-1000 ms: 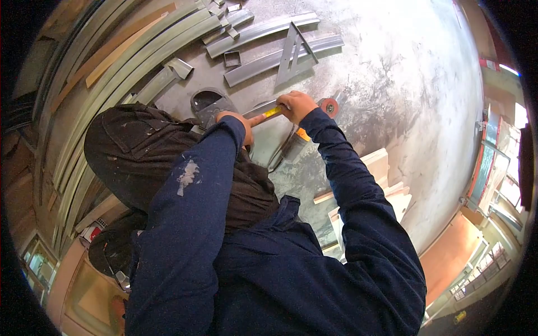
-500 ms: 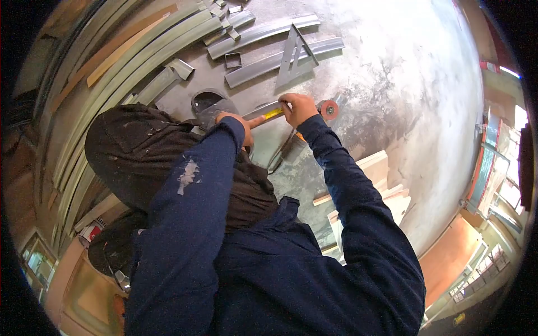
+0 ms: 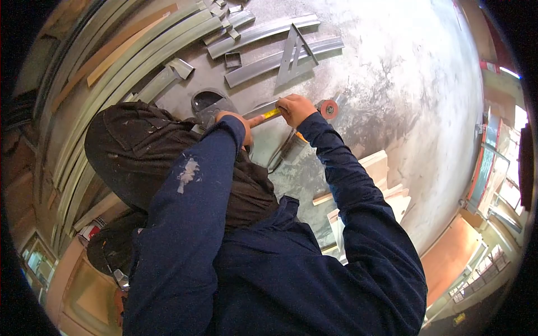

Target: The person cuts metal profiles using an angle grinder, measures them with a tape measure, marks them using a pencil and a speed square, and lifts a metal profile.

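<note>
My left hand (image 3: 240, 124) is closed at the left end of a yellow tape measure blade (image 3: 271, 114), its index finger stretched along it. Whether a case sits in that palm is hidden. My right hand (image 3: 297, 109) pinches the blade's other end, where a narrow grey metal bar (image 3: 263, 108) runs alongside. Just right of this hand stands a reddish abrasive disc (image 3: 329, 109). Below the hands lies a dark cylindrical tool body (image 3: 291, 147) with an orange part, partly covered by my right sleeve. A dark round-mouthed object (image 3: 207, 101) is beyond my left hand.
A metal triangle square (image 3: 294, 59) rests across steel channels (image 3: 280, 63) ahead. Long metal profiles (image 3: 134, 70) curve along the left. Pale wood pieces (image 3: 378, 168) lie beside my right forearm. Dark brown cloth (image 3: 140, 145) fills the area left of my left arm.
My right hand has shifted slightly left, its fingers drawn lower onto the tape blade. My left hand stays almost where it was.
</note>
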Demonstrator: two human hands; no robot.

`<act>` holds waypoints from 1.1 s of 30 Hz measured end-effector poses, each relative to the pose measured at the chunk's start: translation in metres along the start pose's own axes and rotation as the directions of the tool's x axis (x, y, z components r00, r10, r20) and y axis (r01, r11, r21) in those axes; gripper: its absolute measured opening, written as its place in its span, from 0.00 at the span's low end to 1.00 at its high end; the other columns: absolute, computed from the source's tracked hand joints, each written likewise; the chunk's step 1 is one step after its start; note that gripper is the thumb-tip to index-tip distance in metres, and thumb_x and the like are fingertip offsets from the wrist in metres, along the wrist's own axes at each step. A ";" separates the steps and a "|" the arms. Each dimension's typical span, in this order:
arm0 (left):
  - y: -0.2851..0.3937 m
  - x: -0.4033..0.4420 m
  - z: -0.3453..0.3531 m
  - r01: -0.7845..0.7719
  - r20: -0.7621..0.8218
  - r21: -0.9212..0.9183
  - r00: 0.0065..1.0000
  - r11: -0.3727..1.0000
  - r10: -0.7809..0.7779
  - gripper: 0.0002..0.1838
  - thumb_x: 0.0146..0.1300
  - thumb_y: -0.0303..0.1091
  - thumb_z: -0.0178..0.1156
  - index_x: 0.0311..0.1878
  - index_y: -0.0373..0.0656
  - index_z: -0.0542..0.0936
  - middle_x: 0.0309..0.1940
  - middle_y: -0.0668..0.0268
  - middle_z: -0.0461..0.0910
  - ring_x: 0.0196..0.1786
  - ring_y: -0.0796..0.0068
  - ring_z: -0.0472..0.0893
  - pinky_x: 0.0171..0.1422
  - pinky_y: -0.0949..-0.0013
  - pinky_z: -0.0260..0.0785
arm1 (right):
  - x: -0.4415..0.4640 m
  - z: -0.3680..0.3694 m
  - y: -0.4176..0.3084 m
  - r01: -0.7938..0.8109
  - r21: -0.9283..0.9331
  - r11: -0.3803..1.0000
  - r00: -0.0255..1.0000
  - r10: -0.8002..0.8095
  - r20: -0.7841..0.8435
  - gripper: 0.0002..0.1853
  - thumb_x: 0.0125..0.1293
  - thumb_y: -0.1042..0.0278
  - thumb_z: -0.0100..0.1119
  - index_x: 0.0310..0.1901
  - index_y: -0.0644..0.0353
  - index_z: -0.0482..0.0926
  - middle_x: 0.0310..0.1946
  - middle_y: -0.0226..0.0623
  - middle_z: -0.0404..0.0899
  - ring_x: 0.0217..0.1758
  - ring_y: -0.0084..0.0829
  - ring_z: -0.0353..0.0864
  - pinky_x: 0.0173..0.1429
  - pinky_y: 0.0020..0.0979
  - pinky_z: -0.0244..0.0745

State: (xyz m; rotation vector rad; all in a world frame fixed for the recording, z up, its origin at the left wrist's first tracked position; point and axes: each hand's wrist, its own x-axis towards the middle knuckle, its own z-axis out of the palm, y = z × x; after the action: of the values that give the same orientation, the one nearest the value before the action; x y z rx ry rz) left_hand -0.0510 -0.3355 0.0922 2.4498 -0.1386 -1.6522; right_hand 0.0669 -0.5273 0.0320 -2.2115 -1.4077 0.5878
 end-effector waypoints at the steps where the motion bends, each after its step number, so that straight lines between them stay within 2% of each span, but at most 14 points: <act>1: 0.000 0.000 0.000 0.000 0.000 -0.001 1.000 1.000 0.000 0.46 0.66 0.57 0.56 0.80 0.82 0.37 0.54 0.54 0.84 0.53 0.52 0.85 0.57 0.47 0.75 | 0.002 -0.002 -0.002 0.011 -0.010 1.000 1.000 -0.011 0.006 0.06 0.58 0.72 0.62 0.38 0.57 0.80 0.33 0.44 0.82 0.42 0.51 0.82 0.48 0.48 0.77; 11: 0.001 0.004 0.002 0.007 -0.022 0.026 1.000 1.000 -0.007 0.50 0.64 0.57 0.60 0.80 0.79 0.38 0.53 0.55 0.85 0.52 0.52 0.85 0.56 0.47 0.75 | 0.032 -0.001 -0.013 -0.025 -0.403 0.915 0.963 0.130 0.238 0.03 0.57 0.67 0.61 0.32 0.54 0.81 0.31 0.36 0.85 0.41 0.44 0.85 0.56 0.41 0.71; 13: 0.001 0.004 0.001 0.004 -0.028 0.038 1.000 0.999 -0.003 0.51 0.63 0.57 0.61 0.80 0.79 0.38 0.53 0.55 0.85 0.52 0.51 0.85 0.56 0.47 0.75 | 0.037 0.011 -0.002 -0.149 -0.223 0.963 0.982 0.117 -0.147 0.09 0.62 0.67 0.61 0.42 0.52 0.86 0.35 0.39 0.87 0.42 0.40 0.87 0.54 0.38 0.76; 14: -0.001 0.006 0.003 -0.008 -0.032 0.019 0.999 1.000 0.008 0.51 0.62 0.58 0.61 0.80 0.80 0.38 0.52 0.54 0.85 0.52 0.51 0.85 0.56 0.47 0.75 | 0.037 0.013 -0.001 -0.144 -0.224 0.964 0.983 0.112 -0.149 0.09 0.62 0.67 0.61 0.42 0.52 0.86 0.35 0.39 0.87 0.42 0.40 0.87 0.54 0.38 0.76; 15: -0.004 0.009 0.005 -0.018 -0.037 -0.001 0.999 1.000 0.018 0.51 0.61 0.59 0.62 0.80 0.80 0.39 0.51 0.53 0.85 0.51 0.51 0.85 0.55 0.48 0.75 | 0.034 0.014 0.001 -0.282 0.091 0.955 0.898 0.296 -0.326 0.08 0.63 0.69 0.61 0.41 0.52 0.87 0.35 0.40 0.87 0.40 0.37 0.88 0.51 0.37 0.78; 16: -0.005 0.004 0.003 -0.015 -0.040 -0.001 0.999 1.000 0.015 0.51 0.61 0.59 0.62 0.80 0.80 0.39 0.51 0.53 0.85 0.51 0.51 0.85 0.55 0.48 0.75 | 0.031 0.009 0.003 -0.336 0.415 0.846 0.754 0.505 -0.420 0.08 0.64 0.71 0.60 0.40 0.52 0.88 0.36 0.40 0.88 0.37 0.35 0.89 0.49 0.35 0.80; 17: -0.003 -0.004 0.000 -0.039 -0.086 -0.061 0.996 0.997 0.034 0.52 0.60 0.59 0.63 0.81 0.74 0.40 0.50 0.51 0.85 0.52 0.50 0.85 0.56 0.49 0.75 | 0.024 0.009 0.013 -0.344 0.528 0.777 0.738 0.571 -0.359 0.10 0.66 0.73 0.59 0.45 0.56 0.88 0.39 0.41 0.88 0.40 0.29 0.89 0.45 0.31 0.82; 19: -0.003 -0.015 -0.012 -0.064 -0.136 -0.114 0.990 0.991 0.048 0.54 0.59 0.60 0.63 0.81 0.69 0.41 0.50 0.49 0.84 0.52 0.49 0.85 0.57 0.50 0.75 | 0.008 0.004 0.026 -0.326 0.635 0.700 0.704 0.628 -0.332 0.10 0.66 0.74 0.58 0.45 0.60 0.87 0.38 0.41 0.88 0.39 0.30 0.89 0.46 0.31 0.83; 21: -0.007 -0.018 -0.020 -0.156 -0.331 -0.340 0.943 0.928 0.037 0.51 0.58 0.63 0.64 0.79 0.52 0.54 0.49 0.45 0.84 0.51 0.46 0.84 0.57 0.52 0.75 | 0.000 0.001 0.018 -0.294 0.737 0.608 0.674 0.679 -0.291 0.10 0.67 0.74 0.57 0.46 0.64 0.85 0.37 0.41 0.87 0.38 0.31 0.89 0.46 0.31 0.83; 23: -0.018 -0.012 -0.033 -0.192 -0.394 -0.454 0.919 0.870 -0.003 0.49 0.57 0.66 0.64 0.74 0.45 0.61 0.49 0.44 0.83 0.51 0.45 0.84 0.57 0.53 0.75 | -0.003 -0.007 0.003 -0.106 0.987 0.124 0.581 0.813 -0.040 0.11 0.69 0.75 0.55 0.49 0.70 0.82 0.36 0.41 0.85 0.38 0.35 0.88 0.45 0.33 0.85; 25: -0.027 -0.008 -0.037 -0.288 -0.555 -0.600 0.821 0.747 -0.130 0.47 0.54 0.70 0.66 0.61 0.35 0.75 0.50 0.43 0.83 0.53 0.45 0.83 0.60 0.55 0.74 | -0.002 -0.009 -0.010 -0.095 0.990 0.103 0.545 0.838 -0.035 0.12 0.70 0.75 0.54 0.50 0.70 0.80 0.36 0.41 0.83 0.37 0.36 0.88 0.44 0.34 0.85; 28: -0.049 -0.004 -0.044 -0.338 -0.558 -0.725 0.799 0.601 -0.225 0.48 0.52 0.70 0.68 0.59 0.32 0.76 0.50 0.44 0.83 0.55 0.48 0.82 0.61 0.57 0.73 | 0.003 -0.006 -0.021 -0.056 0.998 0.025 0.530 0.848 0.008 0.10 0.69 0.74 0.52 0.47 0.69 0.79 0.35 0.41 0.82 0.37 0.39 0.88 0.43 0.38 0.86; 29: -0.049 -0.003 -0.041 -0.280 -0.640 -0.680 0.677 0.678 -0.363 0.46 0.50 0.68 0.70 0.57 0.32 0.78 0.48 0.47 0.84 0.52 0.50 0.82 0.58 0.56 0.73 | 0.001 -0.001 -0.022 -0.037 0.994 -0.106 0.520 0.847 0.110 0.08 0.68 0.73 0.52 0.43 0.67 0.78 0.35 0.42 0.81 0.38 0.42 0.87 0.44 0.40 0.86; 33: -0.064 -0.014 -0.045 -0.060 -0.507 -0.764 0.674 0.643 -0.538 0.35 0.55 0.57 0.67 0.53 0.33 0.82 0.47 0.47 0.84 0.58 0.49 0.80 0.68 0.55 0.66 | -0.028 0.044 -0.042 -0.089 0.899 -0.428 0.633 0.673 0.383 0.04 0.60 0.72 0.50 0.28 0.57 0.70 0.29 0.38 0.74 0.37 0.42 0.80 0.45 0.45 0.81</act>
State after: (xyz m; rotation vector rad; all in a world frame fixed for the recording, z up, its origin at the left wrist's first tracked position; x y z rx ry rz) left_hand -0.0159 -0.2661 0.1081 2.2381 0.8756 -0.4664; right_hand 0.0011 -0.5305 0.0236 -1.0245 0.5639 0.9269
